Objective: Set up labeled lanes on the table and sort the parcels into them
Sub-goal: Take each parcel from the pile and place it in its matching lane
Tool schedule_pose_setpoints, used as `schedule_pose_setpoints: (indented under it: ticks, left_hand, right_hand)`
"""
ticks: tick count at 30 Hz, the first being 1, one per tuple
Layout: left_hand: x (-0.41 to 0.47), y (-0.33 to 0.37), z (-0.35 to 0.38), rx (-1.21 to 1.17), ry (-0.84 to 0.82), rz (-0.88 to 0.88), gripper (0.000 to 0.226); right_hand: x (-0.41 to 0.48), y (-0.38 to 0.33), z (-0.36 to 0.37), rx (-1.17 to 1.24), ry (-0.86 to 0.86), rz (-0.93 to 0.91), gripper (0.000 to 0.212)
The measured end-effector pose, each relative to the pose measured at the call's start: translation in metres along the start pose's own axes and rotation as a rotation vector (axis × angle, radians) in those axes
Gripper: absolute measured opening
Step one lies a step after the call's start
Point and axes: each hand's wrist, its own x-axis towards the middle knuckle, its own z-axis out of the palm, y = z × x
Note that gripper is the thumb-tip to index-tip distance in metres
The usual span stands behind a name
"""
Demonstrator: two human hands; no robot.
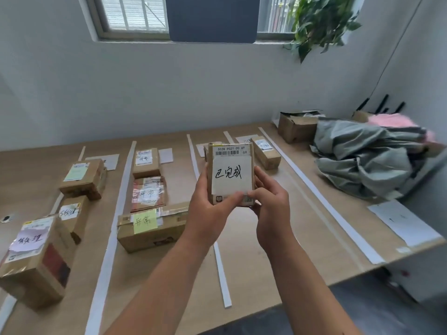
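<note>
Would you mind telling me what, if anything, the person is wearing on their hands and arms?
Nothing that shows. The left hand and the right hand are bare: no gloves, rings or watch are visible. The left forearm and the right forearm are also uncovered down to the bottom edge of the picture, with no sleeve, cuff or wristband in view.

head cam | forward-down over table (179,170) | close (wide-angle) | single view
</note>
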Motion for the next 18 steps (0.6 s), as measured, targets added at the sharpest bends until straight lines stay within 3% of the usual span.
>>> schedule_pose_setpoints:
  ticks: [9, 18]
  left_hand:
    - [-0.002, -0.028, 0.046, 0.0, 0.033, -0.074, 0.082]
    - [-0.011, -0.045, 0.024, 0.028, 0.209, -0.157, 0.074]
  right_hand:
    - [0.017, 0.008, -0.052, -0.01, -0.021, 0.045, 0.055]
    - [0.028, 0.042, -0.038, -0.047, -0.161, 0.15, 0.054]
